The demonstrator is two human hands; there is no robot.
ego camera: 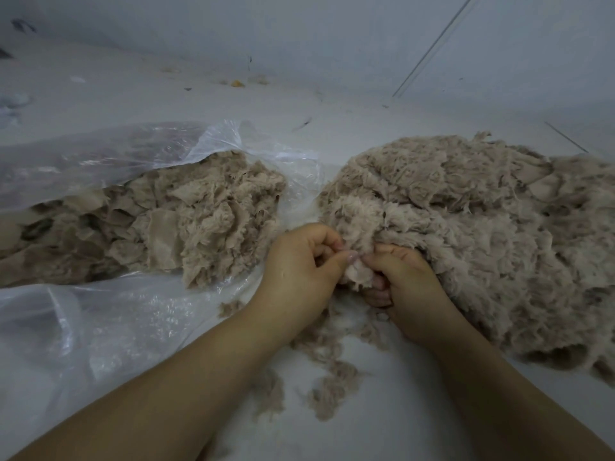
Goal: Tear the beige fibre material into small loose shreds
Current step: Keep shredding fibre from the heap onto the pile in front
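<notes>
A: Quick, where's the fibre and what are your hands doing?

B: Your left hand point(299, 261) and right hand point(402, 281) meet at the near left edge of the big beige pile point(466, 234) on the right; both have fingers curled, pinching one small tuft point(357, 274) between them.

A: Progress?

B: Partway, I'd judge. Loose shreds point(326, 384) lie near, on the pale floor point(366, 427). Left, the clear plastic bag point(100, 154) holds chunkier beige pieces point(166, 221), seemingly untorn. Plenty left.

A: Axis?

B: The pile sprawls left to right, no clear pointing end. The tuft is too crumpled to tell.
</notes>
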